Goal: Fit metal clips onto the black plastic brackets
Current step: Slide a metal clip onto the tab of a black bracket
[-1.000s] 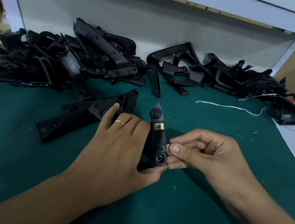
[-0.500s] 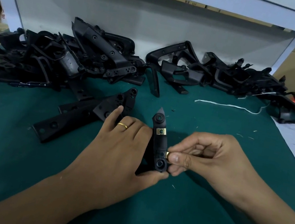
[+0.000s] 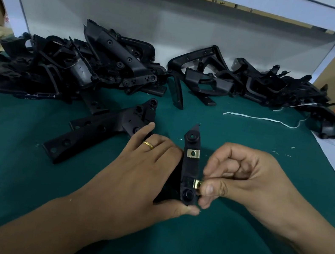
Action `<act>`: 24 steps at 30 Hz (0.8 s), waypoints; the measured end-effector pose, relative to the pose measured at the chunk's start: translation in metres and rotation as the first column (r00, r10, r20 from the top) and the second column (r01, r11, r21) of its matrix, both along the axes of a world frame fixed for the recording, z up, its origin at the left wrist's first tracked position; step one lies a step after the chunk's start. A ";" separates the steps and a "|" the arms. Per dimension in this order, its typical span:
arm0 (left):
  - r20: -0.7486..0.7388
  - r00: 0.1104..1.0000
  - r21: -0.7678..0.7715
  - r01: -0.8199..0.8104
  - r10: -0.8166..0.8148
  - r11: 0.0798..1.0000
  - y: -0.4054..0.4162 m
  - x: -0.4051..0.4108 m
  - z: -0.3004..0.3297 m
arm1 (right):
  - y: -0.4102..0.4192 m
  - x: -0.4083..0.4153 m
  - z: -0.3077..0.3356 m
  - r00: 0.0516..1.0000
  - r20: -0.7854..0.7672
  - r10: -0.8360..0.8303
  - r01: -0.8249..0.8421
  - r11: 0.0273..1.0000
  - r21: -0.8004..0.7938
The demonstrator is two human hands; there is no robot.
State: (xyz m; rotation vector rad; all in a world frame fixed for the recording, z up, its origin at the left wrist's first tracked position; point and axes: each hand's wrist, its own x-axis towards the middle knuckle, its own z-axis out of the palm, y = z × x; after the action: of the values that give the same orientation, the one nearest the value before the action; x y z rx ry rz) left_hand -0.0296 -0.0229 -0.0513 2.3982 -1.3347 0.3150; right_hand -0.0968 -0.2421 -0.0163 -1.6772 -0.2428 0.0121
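1. Head view, the held part: a narrow black plastic bracket with a pointed top (image 3: 189, 171) stands nearly upright above the dark green cloth-covered worktable (image 3: 230, 250), just in front of the person. Everything below is placed from this bracket.
2. The left hand (image 3: 143, 167) grips the bracket from its left side. The thumb tip lies under the bracket's lower end and the fingers reach round behind it, close together; their tips are hidden. A gold ring (image 3: 148, 145) sits on one finger.
3. The right hand (image 3: 242, 180) is just to the bracket's right. Its thumb and forefinger pinch a small brass-coloured metal clip (image 3: 197, 184) against the bracket's right edge, low down, just above the round boss at the foot. The other fingers are curled into the palm.
4. A second brass-coloured clip with a hole in it (image 3: 193, 153) is already seated across the bracket's upper half.
5. Left of the bracket and beyond the left hand, a long flat black plastic bracket with round holes (image 3: 93, 134) lies on the cloth.
6. Farther back and to the left is a heap of black plastic brackets (image 3: 71, 69); back and to the right is another heap of them (image 3: 258, 87), against the grey back panel.
7. A loose white string (image 3: 259, 119) lies on the cloth behind the bracket to the right, in front of that right-hand heap.
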 end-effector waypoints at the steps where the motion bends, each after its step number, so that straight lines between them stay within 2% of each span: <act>1: 0.013 1.000 0.021 0.012 -0.013 1.000 0.000 0.000 0.000 | 0.000 0.000 -0.001 1.000 -0.004 0.010 -0.010 1.000 -0.006; 4: 0.045 0.999 0.040 0.027 -0.029 0.999 -0.001 -0.001 0.000 | 0.004 0.002 -0.008 1.000 -0.022 0.018 -0.018 1.000 -0.002; 9: 0.066 0.996 -0.091 -0.056 0.062 0.994 -0.002 0.001 -0.001 | 0.003 0.003 -0.010 1.000 -0.009 -0.016 0.016 0.999 0.037; 12: 0.080 0.986 -0.090 -0.138 0.145 0.986 -0.003 0.002 -0.001 | 0.000 0.002 -0.006 0.999 0.009 -0.048 0.048 0.998 -0.040; 14: 0.098 0.983 -0.064 -0.149 0.155 0.987 -0.005 0.003 -0.001 | 0.002 0.001 -0.005 0.997 0.023 -0.071 0.074 0.986 -0.150; 17: 0.119 0.984 -0.044 -0.128 0.133 0.991 -0.006 0.001 -0.001 | 0.010 -0.001 -0.011 1.000 0.004 -0.030 0.029 0.950 -0.311; 20: 0.107 0.991 -0.051 -0.076 0.082 0.996 -0.005 0.000 -0.001 | 0.013 -0.003 -0.011 0.999 -0.031 0.038 -0.045 0.960 -0.276; 24: -0.035 0.996 -0.192 0.079 -0.087 0.978 -0.001 -0.002 0.000 | 0.006 -0.007 -0.001 0.974 -0.125 0.188 -0.207 0.967 -0.152</act>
State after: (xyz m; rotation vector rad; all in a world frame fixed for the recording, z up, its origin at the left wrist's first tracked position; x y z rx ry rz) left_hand -0.0314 -0.0236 -0.0516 2.1744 -1.3181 0.3485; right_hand -0.1042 -0.2359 -0.0175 -1.8038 -0.3330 0.2800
